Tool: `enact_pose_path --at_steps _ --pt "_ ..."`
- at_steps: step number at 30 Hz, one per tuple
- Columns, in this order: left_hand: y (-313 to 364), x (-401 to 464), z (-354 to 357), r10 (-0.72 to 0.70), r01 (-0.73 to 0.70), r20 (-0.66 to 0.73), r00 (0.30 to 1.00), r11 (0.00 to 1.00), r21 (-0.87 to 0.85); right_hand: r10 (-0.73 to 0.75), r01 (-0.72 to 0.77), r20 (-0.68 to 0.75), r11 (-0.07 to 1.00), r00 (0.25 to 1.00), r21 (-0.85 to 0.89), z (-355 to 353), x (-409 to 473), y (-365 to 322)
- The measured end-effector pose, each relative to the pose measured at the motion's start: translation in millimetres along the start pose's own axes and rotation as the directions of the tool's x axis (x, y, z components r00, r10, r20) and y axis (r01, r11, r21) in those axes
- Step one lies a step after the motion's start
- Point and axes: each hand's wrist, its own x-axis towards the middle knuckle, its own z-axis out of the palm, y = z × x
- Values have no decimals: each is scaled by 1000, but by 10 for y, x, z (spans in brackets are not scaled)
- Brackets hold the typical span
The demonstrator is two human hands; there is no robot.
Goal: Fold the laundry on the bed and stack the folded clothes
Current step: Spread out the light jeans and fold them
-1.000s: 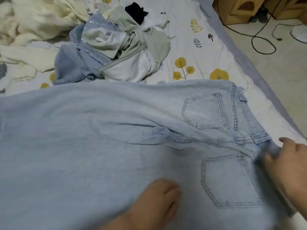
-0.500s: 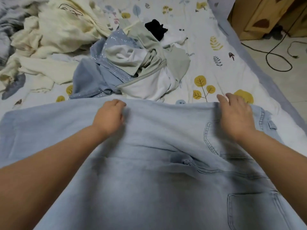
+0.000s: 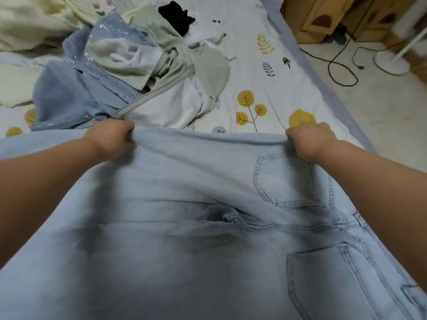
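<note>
Light-blue jeans (image 3: 196,239): spread flat on bed (image 3: 265,93), back pockets up, long axis 9-to-3, waistband at 3. Left hand (image 3: 113,140) and right hand (image 3: 310,143), grip clamped on far 12 o'clock edge; body of jeans toward 6. Unfolded laundry pile (image 3: 138,72) at 12.

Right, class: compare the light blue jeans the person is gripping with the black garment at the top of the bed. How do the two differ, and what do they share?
The jeans are pale blue; the black garment is very dark. The jeans are spread out and fill the foreground; the black garment is a small crumpled lump far off. The left hand and right hand grip the jeans' far edge; nothing holds the black garment. Both lie on the bed.
</note>
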Motion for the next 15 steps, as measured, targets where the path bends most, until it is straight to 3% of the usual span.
enact_pose_path --at_steps 4,8,15 --pt "-72 -239 -214 24 -28 -162 986 999 -23 38 -33 -85 998 996 57 -15 -152 99" --pt "-101 -568 -498 96 -92 -352 931 995 28 60 -34 -298 995 953 90 -37 -375 239" --pt "-112 -1336 -778 78 -75 -448 891 997 26 96 8 -578 985 810 174 -25 -1043 507"
